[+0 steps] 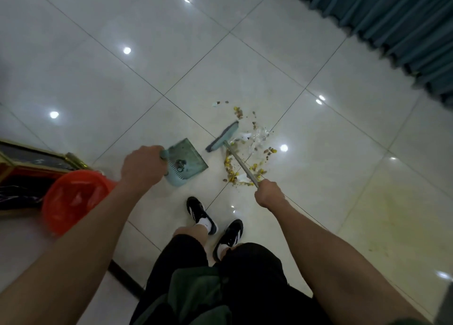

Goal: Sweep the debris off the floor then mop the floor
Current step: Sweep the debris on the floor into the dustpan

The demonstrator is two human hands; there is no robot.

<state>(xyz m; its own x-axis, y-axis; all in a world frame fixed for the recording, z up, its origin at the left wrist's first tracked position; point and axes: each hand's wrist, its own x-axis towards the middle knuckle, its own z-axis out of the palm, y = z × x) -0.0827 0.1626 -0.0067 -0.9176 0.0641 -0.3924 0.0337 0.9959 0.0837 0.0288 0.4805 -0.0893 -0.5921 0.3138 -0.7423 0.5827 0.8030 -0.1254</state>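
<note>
Both forearms are stretched forward and down from the camera, over black shorts and black-and-white shoes (pixel 202 215) planted on the tiled floor (pixel 98 62). The left hand (pixel 144 165) is wrapped round the handle of a pale green dustpan (pixel 187 159), whose pan is tipped with its open lip turned toward the debris (pixel 247 143), apparently so that sweepings can be pushed straight in. A few small bits are already seen inside the pan. The right hand (pixel 268 193) is clenched round the thin metal shaft of a broom (pixel 221 137). The shaft is slanted away from the body, and the broom head is set down just beside the debris, on the side facing the dustpan.

The debris is spread in a loose arc of yellow and brown crumbs, white scraps and what looks like clear wrapping. Most of it is lying beyond and to the right of the broom head, and some of it is lying under the shaft. By this placing, the head would need to be lifted past the debris before it could be drawn toward the pan. Sweeping is judged to be only partly done, and no mop is visible.

Left of the dustpan, an orange bucket (pixel 73 199) is standing against a gold-trimmed cabinet (pixel 31 158). Far right of the debris, a teal curtain (pixel 392 18) is hanging to the floor.
</note>
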